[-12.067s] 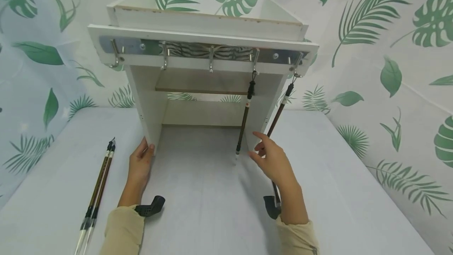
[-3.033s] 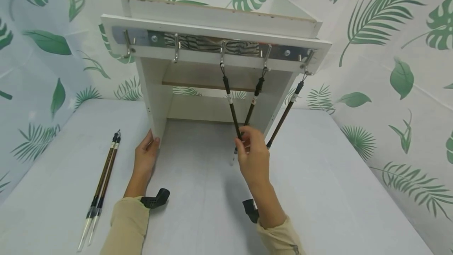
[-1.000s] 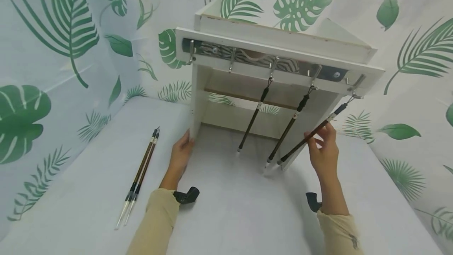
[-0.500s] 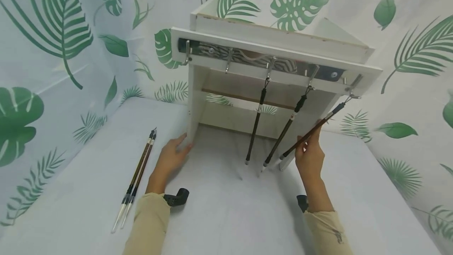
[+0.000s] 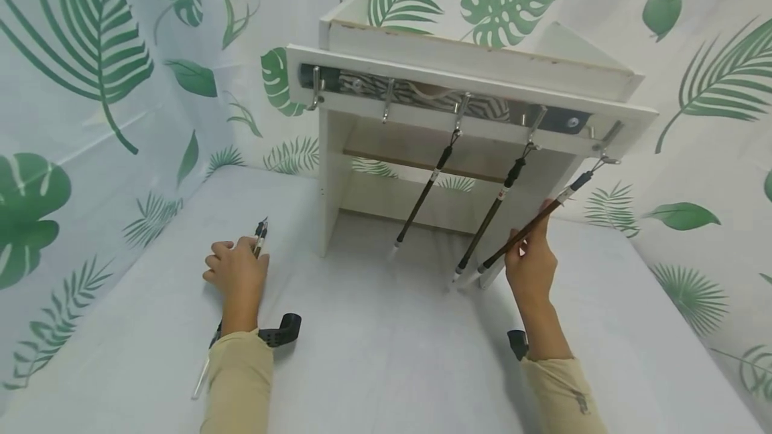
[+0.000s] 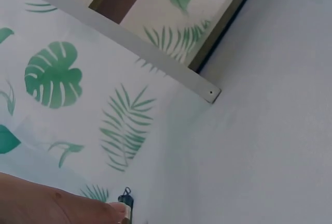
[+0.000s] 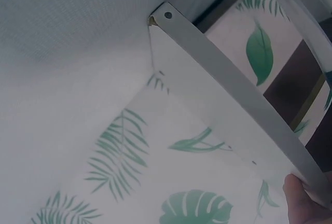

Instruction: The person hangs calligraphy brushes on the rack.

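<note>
My left hand [image 5: 236, 276] is over two calligraphy brushes [image 5: 261, 238] on the table, hiding their middles. In the left wrist view a fingertip overlaps one brush [image 6: 126, 201] near its looped end; I cannot tell whether the hand pinches it. My right hand [image 5: 531, 266] grips the side panel [image 6: 176, 71] opposite number, the right panel [image 7: 233, 89] of a white shelf unit [image 5: 470, 79]. Three brushes hang by their loops from the unit's hooks: one at the middle [image 5: 422, 199], another beside it [image 5: 491, 220], and the rightmost [image 5: 539, 218] slanting across my right hand.
A hook rail [image 5: 422, 94] runs along the unit's front; its two left hooks [image 5: 388, 100] bear nothing. Under it lies a pale tabletop [image 5: 374, 353]. A leaf-patterned cloth [image 5: 199, 39] hangs behind and at the sides.
My left hand has let go of the unit's left panel and moved left onto the lying brushes. Earlier, my right hand left the middle brush, now hanging, for the right panel.
</note>
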A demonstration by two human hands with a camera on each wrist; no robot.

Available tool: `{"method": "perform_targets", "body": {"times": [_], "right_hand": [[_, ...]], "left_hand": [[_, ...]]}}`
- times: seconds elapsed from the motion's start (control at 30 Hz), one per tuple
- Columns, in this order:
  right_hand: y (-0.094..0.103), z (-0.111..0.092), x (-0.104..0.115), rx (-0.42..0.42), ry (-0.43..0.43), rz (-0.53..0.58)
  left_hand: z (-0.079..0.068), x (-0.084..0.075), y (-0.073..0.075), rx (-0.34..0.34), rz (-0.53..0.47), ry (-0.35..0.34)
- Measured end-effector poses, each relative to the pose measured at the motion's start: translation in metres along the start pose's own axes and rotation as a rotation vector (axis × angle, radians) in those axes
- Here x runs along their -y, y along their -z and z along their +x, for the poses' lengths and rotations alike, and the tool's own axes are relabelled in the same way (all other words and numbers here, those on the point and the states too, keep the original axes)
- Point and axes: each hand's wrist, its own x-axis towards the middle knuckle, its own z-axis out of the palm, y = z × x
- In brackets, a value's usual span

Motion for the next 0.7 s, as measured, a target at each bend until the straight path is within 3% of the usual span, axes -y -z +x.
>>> {"method": "perform_targets", "body": {"times": [0.27,0.7], "right_hand": [[0.0011,0.0000,-0.0022,0.003,0.001,0.009],[0.0017,0.0014,0.0000,0.008,0.001,0.004]], "left_hand": [[0.0038,0.0061,-0.0028,0.104,0.095,0.054],[0.0043,0.0094,-0.0051,0.111,0.120,0.044]]}}
